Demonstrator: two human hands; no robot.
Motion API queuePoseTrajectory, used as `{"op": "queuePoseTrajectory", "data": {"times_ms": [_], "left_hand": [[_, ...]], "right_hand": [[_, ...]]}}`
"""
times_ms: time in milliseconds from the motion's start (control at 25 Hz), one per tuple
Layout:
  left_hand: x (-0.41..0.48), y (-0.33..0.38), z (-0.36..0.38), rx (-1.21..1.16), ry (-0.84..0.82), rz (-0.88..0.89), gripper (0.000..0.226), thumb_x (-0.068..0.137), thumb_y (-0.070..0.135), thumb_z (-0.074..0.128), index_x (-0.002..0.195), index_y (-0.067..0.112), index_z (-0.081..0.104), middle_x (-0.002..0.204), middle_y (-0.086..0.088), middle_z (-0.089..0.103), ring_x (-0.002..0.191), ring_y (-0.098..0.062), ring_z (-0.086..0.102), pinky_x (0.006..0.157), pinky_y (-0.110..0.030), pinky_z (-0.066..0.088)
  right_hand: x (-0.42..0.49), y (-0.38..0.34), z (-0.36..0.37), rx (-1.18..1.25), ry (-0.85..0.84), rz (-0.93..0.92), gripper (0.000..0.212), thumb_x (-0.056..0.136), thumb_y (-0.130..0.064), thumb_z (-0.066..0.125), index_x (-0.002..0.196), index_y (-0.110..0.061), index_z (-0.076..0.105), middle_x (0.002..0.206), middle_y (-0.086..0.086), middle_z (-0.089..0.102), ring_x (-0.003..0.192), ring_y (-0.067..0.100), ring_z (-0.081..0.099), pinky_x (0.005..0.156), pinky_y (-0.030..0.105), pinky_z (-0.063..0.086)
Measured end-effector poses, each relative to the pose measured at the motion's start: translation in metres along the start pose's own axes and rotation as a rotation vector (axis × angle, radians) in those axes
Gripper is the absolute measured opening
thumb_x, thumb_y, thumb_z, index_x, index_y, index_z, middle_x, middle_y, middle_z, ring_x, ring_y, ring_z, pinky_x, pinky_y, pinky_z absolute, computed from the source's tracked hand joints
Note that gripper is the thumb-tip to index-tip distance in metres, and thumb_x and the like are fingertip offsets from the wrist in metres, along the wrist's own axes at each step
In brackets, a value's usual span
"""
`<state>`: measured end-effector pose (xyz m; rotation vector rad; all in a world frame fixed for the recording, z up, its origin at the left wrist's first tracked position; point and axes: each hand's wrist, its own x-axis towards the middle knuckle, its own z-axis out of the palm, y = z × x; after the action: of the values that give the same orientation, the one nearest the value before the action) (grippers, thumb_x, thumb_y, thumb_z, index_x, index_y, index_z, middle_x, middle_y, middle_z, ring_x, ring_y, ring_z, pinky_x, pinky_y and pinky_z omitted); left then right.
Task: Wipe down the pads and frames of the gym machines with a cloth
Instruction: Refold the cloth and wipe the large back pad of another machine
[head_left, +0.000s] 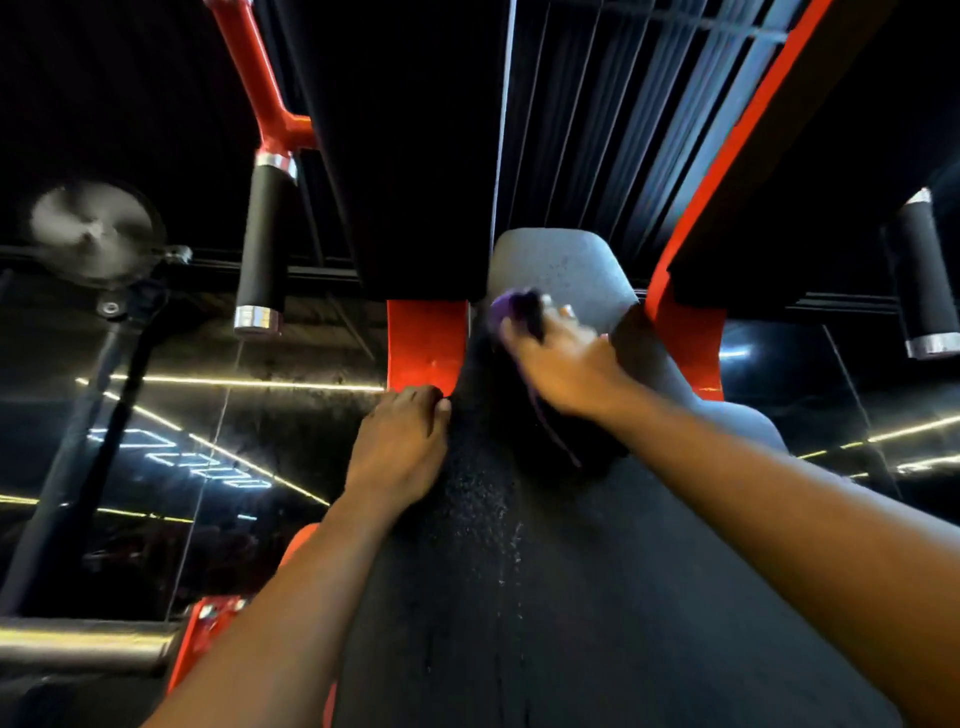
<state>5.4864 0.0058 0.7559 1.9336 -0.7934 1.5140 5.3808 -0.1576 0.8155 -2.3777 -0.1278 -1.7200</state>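
A long black pad (545, 597) of a gym machine runs away from me up the middle of the view, speckled with droplets. My right hand (563, 358) holds a purple and black cloth (511, 312) and presses it on the pad's far end, where the surface looks grey. My left hand (402, 441) grips the pad's left edge, fingers curled over it, beside a red frame plate (426, 343). Part of the cloth trails under my right hand.
Red frame tubes (249, 67) rise at the upper left and a red bar (727, 150) at the upper right. Black foam handles (262, 244) (924, 270) hang on both sides. A fan (93, 228) on a stand is at the left. The dark floor reflects light strips.
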Motion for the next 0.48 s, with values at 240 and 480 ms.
{"op": "queuePoseTrajectory", "data": {"times_ms": [240,480], "left_hand": [[0.008,-0.016,-0.003,-0.058,-0.079,0.07,0.03,0.102,0.022,0.042,0.127,0.017,0.059,0.128,-0.005,0.06,0.119,-0.028,0.051,0.1,-0.046,0.041],[0.004,-0.007,-0.007,-0.021,-0.115,-0.005,0.031,0.105,0.024,0.036,0.129,0.018,0.054,0.131,-0.003,0.054,0.122,-0.026,0.044,0.099,-0.044,0.038]], "right_hand": [[-0.02,0.02,0.069,-0.46,0.124,-0.183,0.071,0.093,-0.072,0.02,0.157,-0.047,0.001,0.169,-0.003,-0.014,0.155,0.032,-0.012,0.112,0.075,0.005],[0.058,0.006,0.042,-0.306,0.13,0.024,0.066,0.099,-0.053,0.043,0.158,-0.043,0.015,0.17,-0.003,-0.008,0.155,0.034,-0.008,0.116,0.071,0.012]]}}
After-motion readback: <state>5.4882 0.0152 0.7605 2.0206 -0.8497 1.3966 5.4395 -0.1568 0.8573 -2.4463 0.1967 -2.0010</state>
